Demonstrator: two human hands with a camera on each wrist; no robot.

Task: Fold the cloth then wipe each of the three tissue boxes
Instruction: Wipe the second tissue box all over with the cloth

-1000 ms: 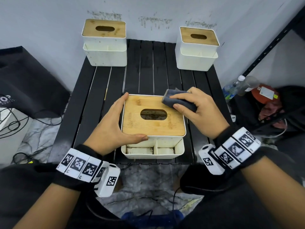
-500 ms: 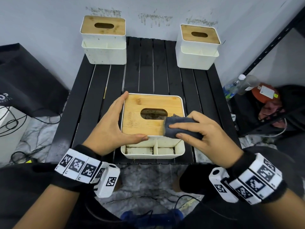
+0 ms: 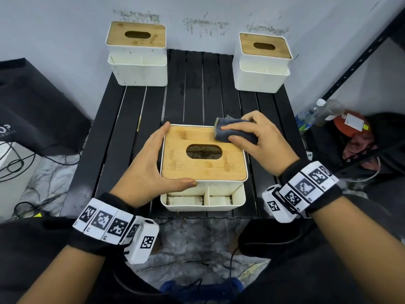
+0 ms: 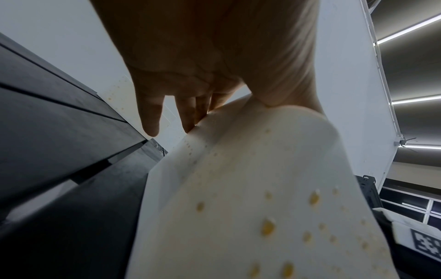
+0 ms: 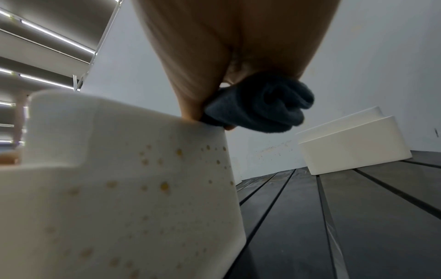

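A white tissue box with a bamboo lid (image 3: 203,159) stands at the front of the black slatted table (image 3: 192,95). Yellow spots dot its white walls (image 5: 133,188) (image 4: 262,188). My left hand (image 3: 151,170) grips its left side, fingers along the side wall and thumb across the front. My right hand (image 3: 256,137) holds a folded dark grey cloth (image 3: 230,130) (image 5: 260,105) and presses it on the lid's far right corner. Two more such boxes stand at the back, one on the left (image 3: 137,53) and one on the right (image 3: 263,62) (image 5: 353,147).
A black bag (image 3: 37,110) lies left of the table, with cables on the marble floor (image 3: 54,172). Right of the table a black shelf post (image 3: 361,58) rises, with a plastic bottle (image 3: 315,113) and a red-topped object (image 3: 350,126) beside it. A wall stands close behind the boxes.
My right hand slid the cloth from the lid's far right corner to its near right edge, then back to the far right corner. The left hand kept its hold on the box.
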